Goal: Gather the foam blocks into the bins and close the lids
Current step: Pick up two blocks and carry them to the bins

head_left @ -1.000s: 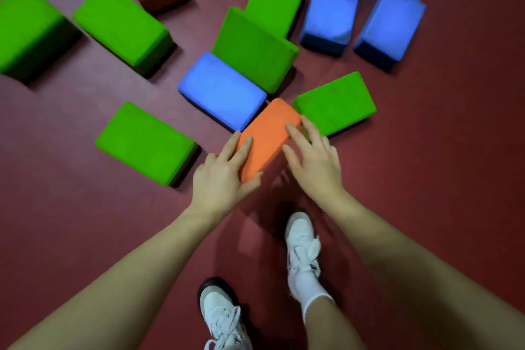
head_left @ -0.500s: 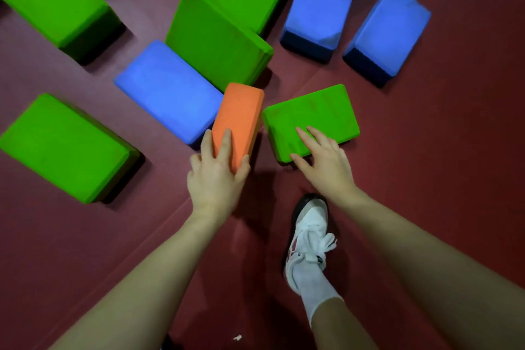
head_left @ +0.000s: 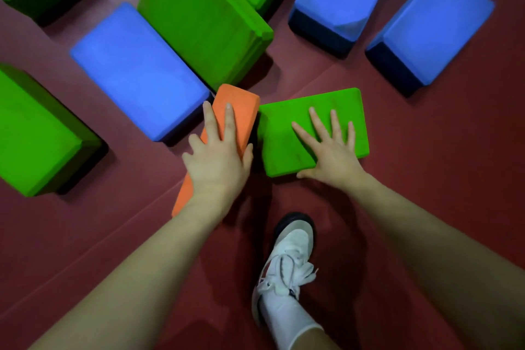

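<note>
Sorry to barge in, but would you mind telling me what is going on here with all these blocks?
A person is bent over a dark red floor strewn with foam blocks. The left hand grips an orange block, thumb on one side and fingers over the top. The right hand lies spread on a green block beside it, thumb at its near edge. Other green and blue blocks lie beyond. No bins are in view.
</note>
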`<state>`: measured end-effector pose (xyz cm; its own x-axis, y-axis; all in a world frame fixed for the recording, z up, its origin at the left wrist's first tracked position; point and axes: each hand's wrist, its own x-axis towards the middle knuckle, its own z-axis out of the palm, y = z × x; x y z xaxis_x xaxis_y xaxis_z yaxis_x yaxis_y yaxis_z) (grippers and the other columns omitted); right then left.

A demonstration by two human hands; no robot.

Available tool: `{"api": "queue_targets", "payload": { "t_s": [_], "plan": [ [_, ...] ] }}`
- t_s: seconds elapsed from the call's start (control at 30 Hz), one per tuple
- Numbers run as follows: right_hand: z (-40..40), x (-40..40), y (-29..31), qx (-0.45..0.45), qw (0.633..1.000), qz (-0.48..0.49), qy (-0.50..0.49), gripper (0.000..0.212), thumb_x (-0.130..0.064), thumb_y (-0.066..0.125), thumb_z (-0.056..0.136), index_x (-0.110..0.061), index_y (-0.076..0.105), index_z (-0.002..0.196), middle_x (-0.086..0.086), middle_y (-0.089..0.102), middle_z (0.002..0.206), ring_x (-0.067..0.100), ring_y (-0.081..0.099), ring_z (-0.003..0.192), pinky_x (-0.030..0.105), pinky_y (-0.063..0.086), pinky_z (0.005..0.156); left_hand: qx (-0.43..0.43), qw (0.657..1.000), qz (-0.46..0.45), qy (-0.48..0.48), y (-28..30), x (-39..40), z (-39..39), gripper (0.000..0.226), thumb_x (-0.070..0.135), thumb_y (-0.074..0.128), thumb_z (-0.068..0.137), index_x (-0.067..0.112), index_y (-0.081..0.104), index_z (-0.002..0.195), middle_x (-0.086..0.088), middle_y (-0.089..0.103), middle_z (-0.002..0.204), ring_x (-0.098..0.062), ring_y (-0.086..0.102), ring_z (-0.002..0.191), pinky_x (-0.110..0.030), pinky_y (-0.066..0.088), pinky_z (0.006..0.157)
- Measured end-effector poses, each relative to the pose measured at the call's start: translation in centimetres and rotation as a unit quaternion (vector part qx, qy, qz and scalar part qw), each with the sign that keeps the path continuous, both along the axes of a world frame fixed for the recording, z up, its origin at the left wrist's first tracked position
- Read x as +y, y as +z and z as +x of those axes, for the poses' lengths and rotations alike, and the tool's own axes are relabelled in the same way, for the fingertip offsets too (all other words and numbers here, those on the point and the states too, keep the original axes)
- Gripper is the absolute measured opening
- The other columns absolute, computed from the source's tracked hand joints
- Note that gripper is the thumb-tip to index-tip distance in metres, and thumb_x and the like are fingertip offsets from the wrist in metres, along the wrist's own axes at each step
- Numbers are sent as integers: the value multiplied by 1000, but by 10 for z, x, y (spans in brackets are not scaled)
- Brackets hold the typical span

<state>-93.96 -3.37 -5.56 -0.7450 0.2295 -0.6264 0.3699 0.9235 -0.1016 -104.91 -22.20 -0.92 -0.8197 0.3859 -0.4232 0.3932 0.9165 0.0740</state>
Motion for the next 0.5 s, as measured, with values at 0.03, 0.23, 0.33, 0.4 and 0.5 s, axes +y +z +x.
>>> {"api": "queue_targets", "payload": {
  "t_s": [0.03,0.23,0.33,0.4,0.5],
  "plan": [
    [-2,3,-4,-12,1000,3,8,119,-62,74,67,-50,-14,145,-7,-34,152,38,-22,143,66,-7,109,4,1000,-4,-1,0,1,-1,79,54,42,93,25,1,153,-9,-1,161,-39,44,110,-46,44,81],
    [-3,8,-9,-11,998,12,58,96,-60,62,81,-43,-3,150,3,-18,160,46,-12,143,74,9,105,-34,999,6,24,10,1,-4,75,55,40,94,28,4,153,-4,-2,161,-39,41,115,-48,43,86],
    [-11,12,-6,45,999,17,19,80,-57,55,88,-39,11,152,-1,1,162,43,3,145,76,15,104,-39,998,13,47,13,6,-9,74,56,40,94,28,5,153,-3,-2,161,-39,41,117,-48,42,89],
    [-12,14,-9,12,999,9,30,99,-69,58,77,-43,-5,150,-3,-16,160,42,-8,145,77,8,103,-37,998,12,49,12,11,-13,74,56,39,94,29,6,153,-2,-2,161,-40,40,117,-49,42,89],
    [-7,12,-15,-9,999,13,45,121,-70,67,67,-45,-26,140,-5,-37,150,41,-21,142,77,3,102,-25,998,7,49,9,17,-14,73,57,39,93,29,7,153,-2,0,161,-40,41,117,-48,42,88]
  ]
}}
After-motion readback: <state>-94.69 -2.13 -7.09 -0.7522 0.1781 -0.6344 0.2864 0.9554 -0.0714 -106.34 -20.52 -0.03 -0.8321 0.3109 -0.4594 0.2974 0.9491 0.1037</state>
